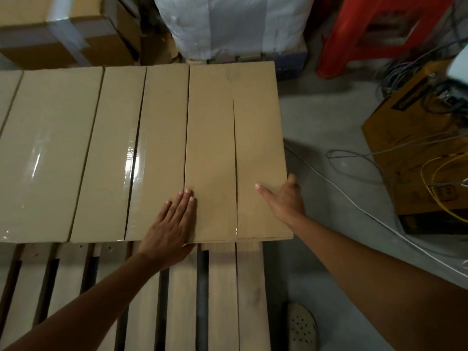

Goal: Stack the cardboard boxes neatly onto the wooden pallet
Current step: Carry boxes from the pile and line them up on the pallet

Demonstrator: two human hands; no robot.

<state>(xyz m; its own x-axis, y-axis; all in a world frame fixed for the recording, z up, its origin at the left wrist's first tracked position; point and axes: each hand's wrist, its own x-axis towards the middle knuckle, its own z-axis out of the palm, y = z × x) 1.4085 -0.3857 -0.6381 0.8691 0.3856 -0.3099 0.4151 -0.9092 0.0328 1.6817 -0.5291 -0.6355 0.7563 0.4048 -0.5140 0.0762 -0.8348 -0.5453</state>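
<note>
Head view: a taped carton [58,34] is seen on the floor at the far left, behind the wooden pallet [222,287]. A row of cardboard boxes [50,148] is laid side by side across the far part of the pallet, with glossy clear tape visible on the left ones; the near slats are left bare. The left hand [169,229] is laid flat, fingers straight and together, on the box tops at the near edge, with its fingertips at the seam beside the rightmost box [215,135]. That box is set at the right end of the row, touching its neighbour, and a slit is seen along its top. Its right edge is clasped by the right hand [286,201], with the thumb laid on top and the fingers wrapped down over the side. Behind the row, a white wrapped bundle [228,26] is stood. Further right, a pale cable [354,201] is trailed across the concrete floor [324,122], a pale perforated shoe [302,328] is seen beside the pallet, and a red plastic stool [379,29] and a printed carton [417,160] draped in wires are placed at the far right.
</note>
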